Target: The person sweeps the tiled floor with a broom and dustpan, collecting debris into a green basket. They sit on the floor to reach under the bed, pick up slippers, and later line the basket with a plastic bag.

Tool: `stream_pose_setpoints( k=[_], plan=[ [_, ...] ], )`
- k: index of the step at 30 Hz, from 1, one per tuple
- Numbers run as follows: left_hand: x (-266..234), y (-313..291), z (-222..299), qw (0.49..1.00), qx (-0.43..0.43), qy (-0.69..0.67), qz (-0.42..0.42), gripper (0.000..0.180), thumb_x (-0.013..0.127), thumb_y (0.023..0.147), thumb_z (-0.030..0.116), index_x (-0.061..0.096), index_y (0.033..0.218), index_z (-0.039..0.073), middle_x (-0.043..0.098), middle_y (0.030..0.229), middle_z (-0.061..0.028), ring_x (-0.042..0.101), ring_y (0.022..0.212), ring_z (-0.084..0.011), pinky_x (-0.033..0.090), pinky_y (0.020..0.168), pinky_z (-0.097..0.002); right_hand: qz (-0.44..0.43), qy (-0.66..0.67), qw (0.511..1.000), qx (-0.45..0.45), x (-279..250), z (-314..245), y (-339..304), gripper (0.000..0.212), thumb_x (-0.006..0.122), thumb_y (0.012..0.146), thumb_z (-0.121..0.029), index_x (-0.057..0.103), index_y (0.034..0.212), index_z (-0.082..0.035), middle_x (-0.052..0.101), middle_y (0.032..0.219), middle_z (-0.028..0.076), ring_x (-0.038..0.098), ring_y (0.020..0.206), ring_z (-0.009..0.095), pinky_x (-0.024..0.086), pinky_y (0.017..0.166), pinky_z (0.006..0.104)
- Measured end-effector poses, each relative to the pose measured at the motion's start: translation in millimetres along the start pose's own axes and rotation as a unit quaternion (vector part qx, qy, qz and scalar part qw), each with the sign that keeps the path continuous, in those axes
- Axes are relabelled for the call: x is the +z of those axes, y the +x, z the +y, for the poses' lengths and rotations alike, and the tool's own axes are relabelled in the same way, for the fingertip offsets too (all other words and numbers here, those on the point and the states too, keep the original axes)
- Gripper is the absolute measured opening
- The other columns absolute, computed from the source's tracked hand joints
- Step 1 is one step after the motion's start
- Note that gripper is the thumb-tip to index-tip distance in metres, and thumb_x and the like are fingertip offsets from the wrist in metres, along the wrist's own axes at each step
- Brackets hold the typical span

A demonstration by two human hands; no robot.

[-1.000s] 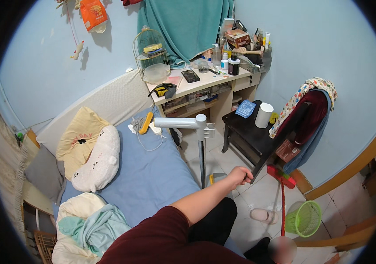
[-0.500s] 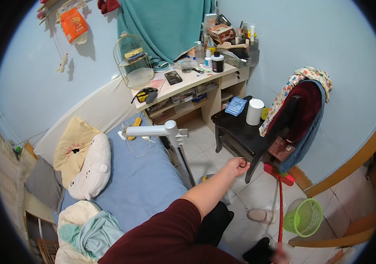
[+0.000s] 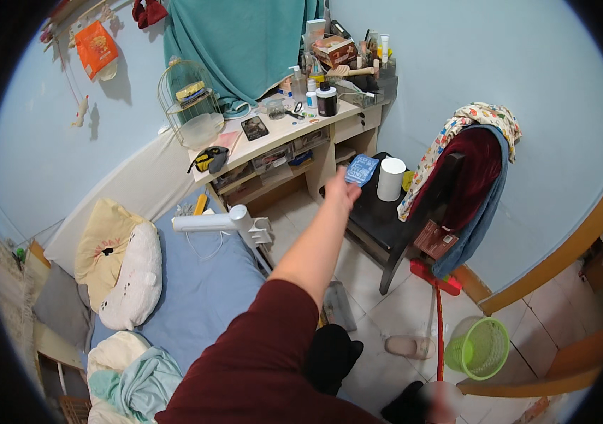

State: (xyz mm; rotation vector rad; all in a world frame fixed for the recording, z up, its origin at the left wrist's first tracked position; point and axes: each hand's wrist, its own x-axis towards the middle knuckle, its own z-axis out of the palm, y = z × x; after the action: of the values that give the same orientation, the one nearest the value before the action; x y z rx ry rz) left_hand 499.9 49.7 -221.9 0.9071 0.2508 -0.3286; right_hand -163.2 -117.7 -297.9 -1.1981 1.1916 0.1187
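Observation:
My left hand (image 3: 344,189) stretches out over the near-left edge of a black chair (image 3: 370,215). Its fingers are apart, at the near corner of a blue printed packet (image 3: 361,170) on the seat. A white cylinder (image 3: 390,179) stands beside the packet. At the bottom, my right hand (image 3: 445,401) is blurred and partly out of view, round the upper end of a broom's red handle (image 3: 440,332). The red broom head (image 3: 435,277) rests on the floor by the chair.
A green basket (image 3: 481,349) and a slipper (image 3: 410,346) flank the broom handle. A grey dustpan (image 3: 339,305) lies by the bed (image 3: 202,283). The cluttered desk (image 3: 245,152) runs along the far wall. Clothes (image 3: 488,116) hang over the chair back.
My left hand has moved up and left from beside the chair leg to the blue packet. The dark loop at its fingers no longer shows there. The view has shifted slightly.

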Motion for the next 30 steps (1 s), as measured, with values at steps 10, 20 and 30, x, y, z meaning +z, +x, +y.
stream_pose_setpoints(
  k=[10, 20, 30],
  plan=[
    [-87, -243, -85, 0.845, -0.046, 0.445, -0.292, 0.031, 0.061, 0.088, 0.024, 0.057, 0.114, 0.007, 0.064, 0.093, -0.0042, 0.062, 0.082, -0.0133, 0.048, 0.068, -0.0267, -0.033, -0.072, 0.995, -0.056, 8, 23, 44, 0.073, 0.053, 0.081, 0.0, 0.017, 0.144, -0.011, 0.054, 0.063, 0.012, 0.053, 0.039, 0.022, 0.044, 0.034, 0.034],
    [-121, -367, 7, 0.676, 0.288, 0.623, -0.266, 0.024, 0.063, 0.086, 0.016, 0.064, 0.107, 0.005, 0.067, 0.091, -0.0077, 0.064, 0.081, -0.0171, 0.05, 0.073, -0.0282, 0.009, -0.34, 0.925, -0.167, 7, -22, -9, 0.065, 0.05, 0.082, 0.001, 0.027, 0.143, -0.005, 0.058, 0.07, 0.011, 0.052, 0.042, 0.017, 0.043, 0.04, 0.0308],
    [-115, -390, 57, 0.759, 0.408, 0.469, -0.191, 0.016, 0.064, 0.083, 0.005, 0.066, 0.098, 0.001, 0.067, 0.083, -0.0084, 0.065, 0.073, -0.0142, 0.05, 0.066, -0.0249, -0.031, -0.372, 0.925, -0.072, -36, -16, -151, 0.066, 0.05, 0.08, 0.0, 0.03, 0.143, -0.009, 0.056, 0.069, 0.008, 0.051, 0.043, 0.013, 0.044, 0.044, 0.0287]
  ],
)
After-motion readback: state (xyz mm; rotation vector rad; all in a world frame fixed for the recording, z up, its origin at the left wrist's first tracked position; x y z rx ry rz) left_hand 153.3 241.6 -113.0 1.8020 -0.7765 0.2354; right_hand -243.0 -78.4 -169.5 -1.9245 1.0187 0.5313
